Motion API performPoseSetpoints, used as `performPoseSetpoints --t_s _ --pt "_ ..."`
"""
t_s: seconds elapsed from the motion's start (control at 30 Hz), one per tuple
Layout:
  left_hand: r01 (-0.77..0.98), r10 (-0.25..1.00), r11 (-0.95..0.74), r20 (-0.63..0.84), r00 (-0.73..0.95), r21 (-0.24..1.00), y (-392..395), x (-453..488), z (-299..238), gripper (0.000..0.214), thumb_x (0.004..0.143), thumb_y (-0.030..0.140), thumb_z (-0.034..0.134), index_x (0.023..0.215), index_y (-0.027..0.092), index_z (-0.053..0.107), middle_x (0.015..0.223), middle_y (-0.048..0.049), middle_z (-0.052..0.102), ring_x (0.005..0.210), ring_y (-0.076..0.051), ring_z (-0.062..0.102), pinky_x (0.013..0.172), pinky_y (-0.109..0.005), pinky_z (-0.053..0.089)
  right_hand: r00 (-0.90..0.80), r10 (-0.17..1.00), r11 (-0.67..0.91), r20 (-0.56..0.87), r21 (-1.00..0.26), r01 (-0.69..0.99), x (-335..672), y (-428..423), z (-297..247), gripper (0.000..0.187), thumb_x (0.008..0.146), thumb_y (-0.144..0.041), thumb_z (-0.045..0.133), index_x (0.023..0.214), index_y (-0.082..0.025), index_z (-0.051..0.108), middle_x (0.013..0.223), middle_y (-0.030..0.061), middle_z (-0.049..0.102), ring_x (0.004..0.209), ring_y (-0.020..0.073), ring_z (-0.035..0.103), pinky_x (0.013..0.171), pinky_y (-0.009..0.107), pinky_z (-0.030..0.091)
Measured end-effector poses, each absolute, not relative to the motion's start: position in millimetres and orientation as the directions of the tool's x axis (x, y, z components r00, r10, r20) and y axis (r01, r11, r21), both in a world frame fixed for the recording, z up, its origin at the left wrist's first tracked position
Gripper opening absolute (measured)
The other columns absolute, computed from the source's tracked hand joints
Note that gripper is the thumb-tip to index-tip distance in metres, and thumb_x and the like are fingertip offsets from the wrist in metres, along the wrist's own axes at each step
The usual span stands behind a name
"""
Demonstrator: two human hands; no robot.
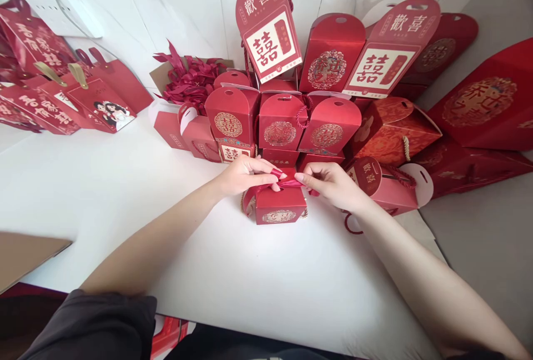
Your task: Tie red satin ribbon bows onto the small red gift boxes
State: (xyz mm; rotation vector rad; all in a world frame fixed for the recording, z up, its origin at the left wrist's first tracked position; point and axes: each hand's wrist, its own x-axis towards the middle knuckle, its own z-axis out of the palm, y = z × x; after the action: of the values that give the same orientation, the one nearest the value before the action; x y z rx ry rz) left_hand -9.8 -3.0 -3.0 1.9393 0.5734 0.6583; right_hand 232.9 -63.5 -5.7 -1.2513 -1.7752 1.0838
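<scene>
A small red gift box [280, 206] with a gold emblem on its front stands on the white table. Over its top runs a dark red satin ribbon [287, 183], and both hands are on it. My left hand [244, 175] pinches the ribbon at the box's upper left. On the other side, my right hand [328, 182] grips the ribbon between thumb and fingers. Twisted cord shows at the box's sides. The fingers partly cover the top of the box, so the form of the ribbon there is hard to make out.
Stacked red gift boxes [281, 121] stand close behind the hands. At the back left, a carton holds a heap of dark red ribbons [191, 78]. Red gift bags [100, 101] stand farther left. A brown cardboard piece [29, 257] lies at the left front edge.
</scene>
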Motion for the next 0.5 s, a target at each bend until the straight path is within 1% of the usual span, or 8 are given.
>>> performPoseSetpoints --t_s 0.07,0.13,0.2,0.27,0.3,0.37,0.43,0.5 --pt "0.123 0.652 -0.399 0.187 0.735 0.909 -1.7 -10.5 -2.7 0.016 0.083 0.033 0.070 0.083 0.020 0.080 0.091 -0.0074 0.078 0.111 -0.021 0.065 0.106 -0.035 0.043 -0.309 0.951 0.096 -0.003 -0.949 0.302 236.5 -65.1 1.6 0.044 0.086 -0.052 0.063 0.061 -0.018 0.051 0.056 -0.0050 0.046 0.049 0.0086 0.040 0.051 0.025 0.032" --pt "0.148 0.666 -0.384 0.162 0.728 0.911 -1.3 -11.0 -1.4 0.016 0.081 0.033 0.072 0.086 0.020 0.080 0.090 -0.0076 0.078 0.111 -0.022 0.065 0.102 -0.034 0.047 -0.360 0.932 0.029 -0.053 -0.976 0.217 239.4 -65.9 5.5 0.041 0.084 -0.051 0.066 0.061 -0.018 0.056 0.055 -0.0046 0.049 0.047 0.0086 0.043 0.050 0.025 0.036" --pt "0.184 0.673 -0.373 0.128 0.729 0.909 -1.9 -11.1 0.4 0.017 0.080 0.034 0.073 0.087 0.020 0.080 0.088 -0.0076 0.078 0.109 -0.023 0.066 0.099 -0.035 0.050 -0.417 0.908 0.014 -0.046 -0.990 0.140 240.8 -66.2 5.3 0.032 0.081 -0.047 0.070 0.067 -0.018 0.066 0.061 -0.0024 0.059 0.053 0.0101 0.051 0.055 0.026 0.043" --pt "0.223 0.660 -0.377 0.092 0.746 0.899 -3.0 -10.8 2.5 0.018 0.080 0.035 0.073 0.086 0.020 0.080 0.091 -0.0073 0.077 0.105 -0.023 0.068 0.097 -0.036 0.051 -0.461 0.887 0.027 -0.019 -0.995 0.094 240.2 -66.3 2.5 0.022 0.081 -0.042 0.073 0.081 -0.020 0.074 0.072 0.0000 0.067 0.062 0.0121 0.058 0.062 0.027 0.048" --pt "0.240 0.650 -0.391 0.082 0.756 0.888 -3.5 -10.4 3.6 0.018 0.080 0.036 0.072 0.086 0.020 0.080 0.094 -0.0069 0.077 0.104 -0.023 0.068 0.099 -0.038 0.050 -0.477 0.879 0.036 -0.008 -0.996 0.083 239.2 -66.5 1.0 0.020 0.081 -0.040 0.072 0.088 -0.021 0.075 0.077 0.0007 0.070 0.064 0.0129 0.060 0.064 0.028 0.049" --pt "0.258 0.627 -0.441 0.089 0.774 0.859 -4.7 -9.4 5.9 0.017 0.080 0.036 0.073 0.085 0.021 0.080 0.098 -0.0054 0.077 0.104 -0.022 0.068 0.109 -0.042 0.041 -0.498 0.867 0.074 0.019 -0.993 0.090 236.0 -67.2 -0.5 0.022 0.084 -0.040 0.069 0.098 -0.024 0.075 0.083 0.0017 0.072 0.069 0.0147 0.063 0.066 0.029 0.052" --pt "0.261 0.603 -0.487 0.105 0.791 0.834 -5.7 -8.3 8.3 0.016 0.079 0.036 0.074 0.085 0.021 0.080 0.100 -0.0041 0.077 0.106 -0.022 0.067 0.117 -0.046 0.030 -0.500 0.865 0.136 0.054 -0.982 0.130 231.5 -67.8 0.6 0.023 0.087 -0.040 0.066 0.103 -0.025 0.074 0.089 0.0026 0.074 0.076 0.0169 0.066 0.071 0.031 0.053" --pt "0.259 0.585 -0.507 0.107 0.804 0.822 -6.8 -7.4 10.6 0.017 0.078 0.035 0.075 0.085 0.021 0.079 0.100 -0.0036 0.077 0.105 -0.021 0.066 0.118 -0.046 0.028 -0.501 0.860 0.215 0.096 -0.959 0.185 226.5 -67.8 4.0 0.024 0.089 -0.038 0.063 0.107 -0.025 0.073 0.098 0.0037 0.073 0.086 0.0187 0.067 0.078 0.033 0.054"
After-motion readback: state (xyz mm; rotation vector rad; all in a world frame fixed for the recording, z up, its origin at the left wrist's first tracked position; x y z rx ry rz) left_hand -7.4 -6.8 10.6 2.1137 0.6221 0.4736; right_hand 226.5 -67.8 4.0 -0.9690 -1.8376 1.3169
